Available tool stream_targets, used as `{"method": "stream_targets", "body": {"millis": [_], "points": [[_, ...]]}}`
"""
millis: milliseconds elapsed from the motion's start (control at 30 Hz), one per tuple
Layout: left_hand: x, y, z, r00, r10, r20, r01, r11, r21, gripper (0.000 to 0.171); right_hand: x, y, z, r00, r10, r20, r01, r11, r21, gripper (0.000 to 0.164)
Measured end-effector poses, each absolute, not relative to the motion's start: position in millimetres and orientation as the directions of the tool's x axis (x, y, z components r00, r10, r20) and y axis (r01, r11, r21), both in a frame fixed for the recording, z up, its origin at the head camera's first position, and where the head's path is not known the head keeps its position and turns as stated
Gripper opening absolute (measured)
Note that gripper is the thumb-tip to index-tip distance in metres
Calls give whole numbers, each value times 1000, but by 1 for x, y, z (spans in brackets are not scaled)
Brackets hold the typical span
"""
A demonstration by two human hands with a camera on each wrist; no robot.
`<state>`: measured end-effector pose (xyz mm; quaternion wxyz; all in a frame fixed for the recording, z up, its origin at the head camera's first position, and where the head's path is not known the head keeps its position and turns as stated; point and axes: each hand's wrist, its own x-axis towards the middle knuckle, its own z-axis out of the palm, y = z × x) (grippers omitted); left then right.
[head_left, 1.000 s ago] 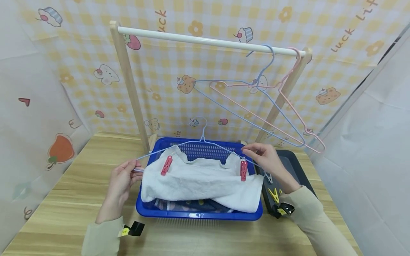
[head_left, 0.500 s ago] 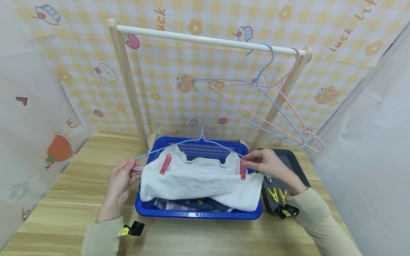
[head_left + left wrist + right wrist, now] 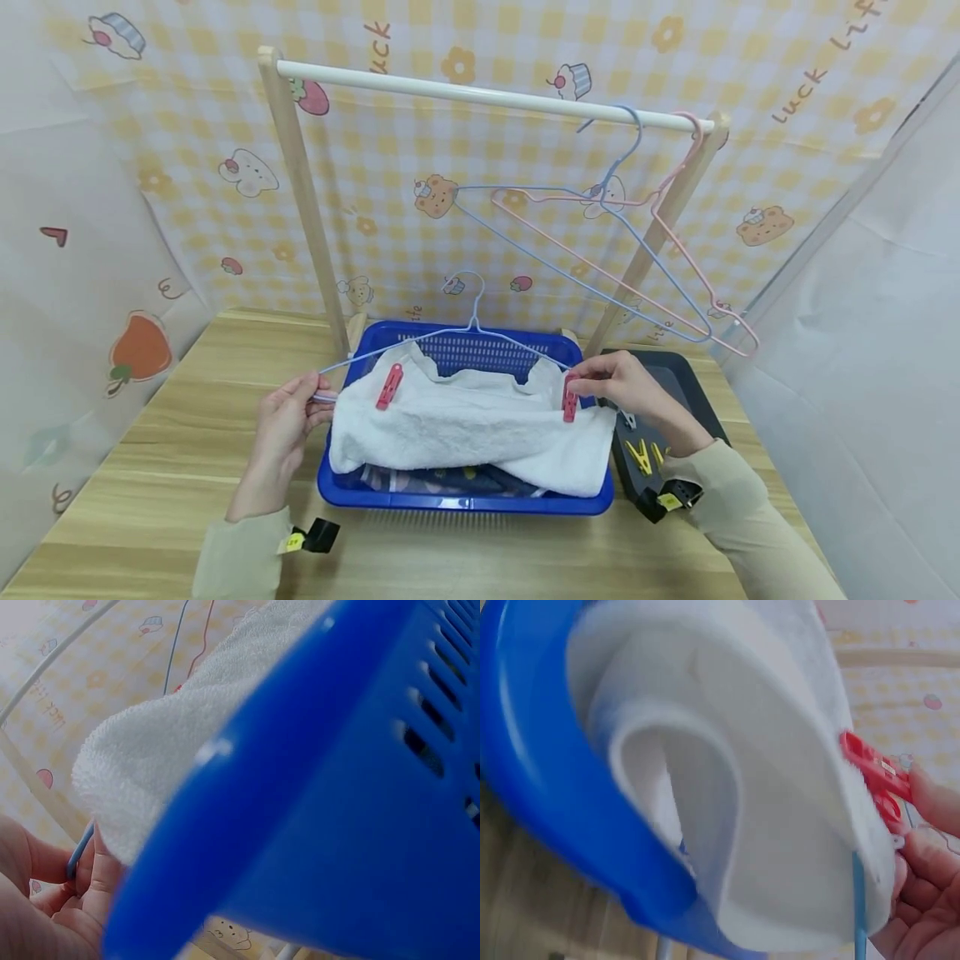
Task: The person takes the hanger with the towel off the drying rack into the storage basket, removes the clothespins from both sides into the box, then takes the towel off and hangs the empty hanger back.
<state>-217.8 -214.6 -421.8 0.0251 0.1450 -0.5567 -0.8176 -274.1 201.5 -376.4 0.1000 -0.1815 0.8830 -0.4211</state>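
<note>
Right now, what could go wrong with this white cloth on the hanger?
If the right hand squeezes the red clothespin it holds, the white cloth may slip off its hanger there. The cloth also lies over the blue basket, so an edge might catch on the rim if lifted.

towel: white terry cloth, matt, rough looped pile. red pegs: plastic, smooth, faint shine. my hanger: smooth, seemingly coated wire; i cannot tell the core. hung hangers: same smooth finish. basket: blue plastic, smooth, glossy along the rim. tray: dark, smooth, mostly matt, plastic by its look. yellow pegs: plastic. posts: pale wood, matt. rail: white, smooth, soft sheen. table: wood-grain surface, smooth, slight sheen. my sleeves: plain cloth, matt. backdrop: printed sheet, matt; cloth or paper, i cannot say.
</note>
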Motion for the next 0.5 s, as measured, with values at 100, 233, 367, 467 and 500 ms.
{"method": "stream_targets", "body": {"millis": [100,233,367,467,500], "points": [[-218,-215,-423,-956,-206,-208,-117,-381,917,39,-273,201,-376,-935,-354,-32,-160,500,-851,21],[-217,-216,-424,-955,-218,-201,-106,-382,918,39,-273,200,-373,-964,-264,-30,-72,369,-927,25],[-217,-215,-424,-958,-216,-190,-92,-395,914,38,-274,202,-367,-978,-208,1,-66,306,-950,29],[-217,-215,-423,-958,-214,-190,-92,-399,912,38,-274,205,-361,-981,-194,26,-89,323,-942,30],[-217,-215,-423,-958,-214,-192,-94,-398,912,38,-273,206,-359,-982,-188,28,-92,342,-935,31]]}}
